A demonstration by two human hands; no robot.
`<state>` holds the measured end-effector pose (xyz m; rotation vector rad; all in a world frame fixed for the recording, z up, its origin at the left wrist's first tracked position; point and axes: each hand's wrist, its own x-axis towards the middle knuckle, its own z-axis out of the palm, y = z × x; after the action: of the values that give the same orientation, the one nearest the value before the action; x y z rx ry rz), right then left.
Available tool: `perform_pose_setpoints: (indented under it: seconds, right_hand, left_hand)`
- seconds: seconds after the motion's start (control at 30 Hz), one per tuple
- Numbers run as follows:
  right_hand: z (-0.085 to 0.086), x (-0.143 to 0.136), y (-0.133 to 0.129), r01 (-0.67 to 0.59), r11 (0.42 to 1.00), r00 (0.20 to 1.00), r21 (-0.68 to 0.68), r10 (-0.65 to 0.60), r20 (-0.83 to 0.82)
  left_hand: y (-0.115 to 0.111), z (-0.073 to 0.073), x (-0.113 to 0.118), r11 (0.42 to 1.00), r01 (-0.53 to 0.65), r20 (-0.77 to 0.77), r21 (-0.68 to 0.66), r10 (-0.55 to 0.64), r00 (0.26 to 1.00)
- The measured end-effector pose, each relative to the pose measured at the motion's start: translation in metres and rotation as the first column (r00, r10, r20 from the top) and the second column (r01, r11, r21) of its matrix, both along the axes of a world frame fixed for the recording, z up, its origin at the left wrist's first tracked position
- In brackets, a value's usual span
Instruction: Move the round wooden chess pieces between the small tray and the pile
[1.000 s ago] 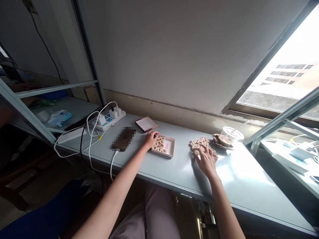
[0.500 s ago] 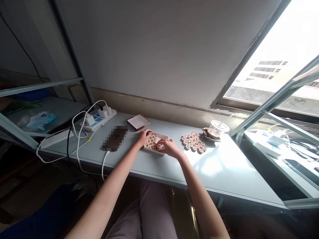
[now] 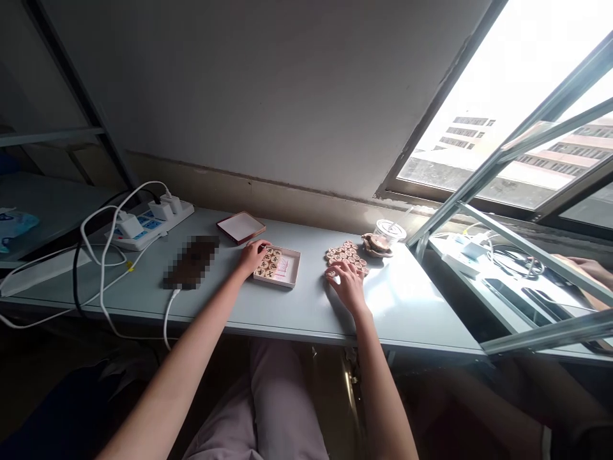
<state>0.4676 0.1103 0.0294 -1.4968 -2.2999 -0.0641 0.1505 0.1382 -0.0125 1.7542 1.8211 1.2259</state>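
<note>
- We see the round pieces (image 3: 342, 249) lying in a close group on the desk (image 3: 297, 310), some partly under our right hand (image 3: 349, 286).
- Our right hand is half open, its fingers curved and spread at the near edge of the group; we cannot tell whether it has pinched a piece.
- Our left hand (image 3: 252, 257) is bent around the left side of the open box (image 3: 297, 269) and touches it; how firmly it holds, we cannot tell.
- More pieces (image 3: 271, 263) lie flat in the left part of this box.
- The pieces look wooden, so we judge them light, stiff and not fragile, but smooth enough to slide on the desk.
- We would take each piece by its round edge, between thumb and finger.
- The box seems thin and light, probably cardboard; we should hold it by a wall, gently, because strong pressing could bend it.
</note>
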Motion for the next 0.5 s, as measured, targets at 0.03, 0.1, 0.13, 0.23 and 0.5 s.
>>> perform_pose_setpoints:
  seconds: [0.03,0.1,0.13,0.23,0.5]
  right_hand:
    - [-0.001,0.003,0.002,0.005,1.000,1.000,0.008,-0.005,0.008]
    - [0.000,0.004,0.005,0.037,0.999,0.999,0.016,-0.037,0.009]
    - [0.003,0.003,0.005,0.049,0.999,0.999,0.015,-0.049,-0.004]
    - [0.029,-0.014,-0.012,-0.030,0.999,0.989,0.024,0.033,-0.141]
    - [0.154,-0.103,-0.172,-0.747,0.645,0.527,0.164,0.723,-0.446]
  left_hand:
    - [0.000,0.000,0.000,1.000,0.000,0.002,-0.002,0.000,1.000]
    - [-0.001,0.000,0.000,1.000,0.000,0.004,-0.002,0.000,1.000]
    - [-0.001,0.001,0.000,1.000,0.000,0.005,-0.001,0.000,1.000]
    - [-0.004,0.002,0.000,1.000,0.004,0.009,-0.001,-0.004,1.000]
    - [-0.004,0.000,-0.002,0.999,0.031,0.032,0.013,-0.032,0.999]
